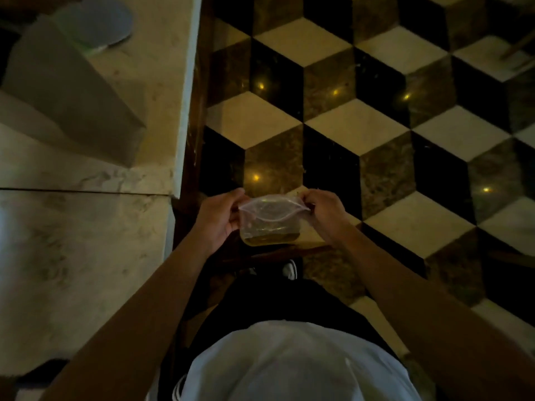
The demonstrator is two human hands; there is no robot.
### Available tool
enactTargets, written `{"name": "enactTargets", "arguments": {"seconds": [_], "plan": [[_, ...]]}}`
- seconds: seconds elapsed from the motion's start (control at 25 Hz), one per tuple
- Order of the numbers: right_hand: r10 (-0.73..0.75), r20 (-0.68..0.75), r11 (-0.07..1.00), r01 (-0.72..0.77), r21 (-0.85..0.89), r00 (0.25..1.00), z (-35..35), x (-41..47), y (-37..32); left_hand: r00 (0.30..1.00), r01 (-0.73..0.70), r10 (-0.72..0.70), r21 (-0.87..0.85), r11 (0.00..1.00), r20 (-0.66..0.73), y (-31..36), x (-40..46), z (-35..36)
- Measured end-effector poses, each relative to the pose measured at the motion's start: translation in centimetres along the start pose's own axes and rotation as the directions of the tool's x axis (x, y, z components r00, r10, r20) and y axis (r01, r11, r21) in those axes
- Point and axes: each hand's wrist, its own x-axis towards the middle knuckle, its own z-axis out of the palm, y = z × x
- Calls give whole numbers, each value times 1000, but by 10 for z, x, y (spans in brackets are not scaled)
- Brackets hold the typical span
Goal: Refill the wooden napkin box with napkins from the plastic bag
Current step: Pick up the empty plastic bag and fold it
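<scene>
**Plastic bag held open between both hands**

I hold a clear plastic bag (269,224) in front of my waist, over the patterned floor (362,123). My left hand (220,219) pinches the left end of the bag's mouth; my right hand (325,212) pinches the right end. The mouth is pulled apart into a wide slit facing me. The light is dim, and I cannot tell what the bag holds. To the left of my left hand runs a marble counter (86,256). On it, further from me, stands a tall grey block (72,91), and beyond that a round grey disc (98,20). Below the bag a shoe (290,269) shows.
</scene>
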Motion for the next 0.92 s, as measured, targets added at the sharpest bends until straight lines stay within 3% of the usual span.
{"name": "enactTargets", "arguments": {"seconds": [0.12, 0.36, 0.6, 0.92], "plan": [[111, -41, 993, -112, -34, 993, -4, 15, 17, 998, 57, -57, 100, 993, -2, -8, 14, -4], [66, 12, 987, -63, -146, 998, -20, 74, 67, 981, 155, -131, 169, 973, -145, -51, 74, -3], [153, -108, 953, -176, -247, 982, -29, 203, 146, 915, 330, -240, 258, 908, -323, -133, 196, -8], [298, -79, 878, -305, -369, 951, -24, 380, 268, 877, 352, -191, 319, 880, -440, -258, 354, -47]]}}
